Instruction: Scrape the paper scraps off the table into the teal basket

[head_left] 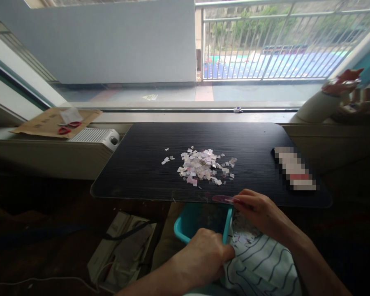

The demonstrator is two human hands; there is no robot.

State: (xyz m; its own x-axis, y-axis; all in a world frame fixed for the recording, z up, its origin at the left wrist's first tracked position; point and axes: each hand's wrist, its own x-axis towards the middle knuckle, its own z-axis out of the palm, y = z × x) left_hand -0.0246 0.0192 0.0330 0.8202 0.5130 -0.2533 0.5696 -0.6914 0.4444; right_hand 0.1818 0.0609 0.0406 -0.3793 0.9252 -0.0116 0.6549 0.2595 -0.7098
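Observation:
My left hand [203, 250] is closed round the near right rim of a turquoise plastic tub [180, 232], which sits just below the table edge. Its fingertips are hidden. My right hand [255, 209] pinches a thin, pinkish, partly see-through strip [223, 199] by one end; the strip lies along the table's front edge, above the tub, and its exact kind is unclear. On the black table [135, 164] is a loose heap of small cut paper pieces [203, 162]. More paper bits [246, 234] lie on the striped cloth [262, 263] under my right hand.
A phone-like item [296, 168], blurred out, lies at the table's right. Red-handled scissors [69, 127] rest on a brown envelope [40, 123] on the left sill, near a white radiator [95, 137]. An open box [123, 250] stands low at left. A white vase [319, 102] is at right.

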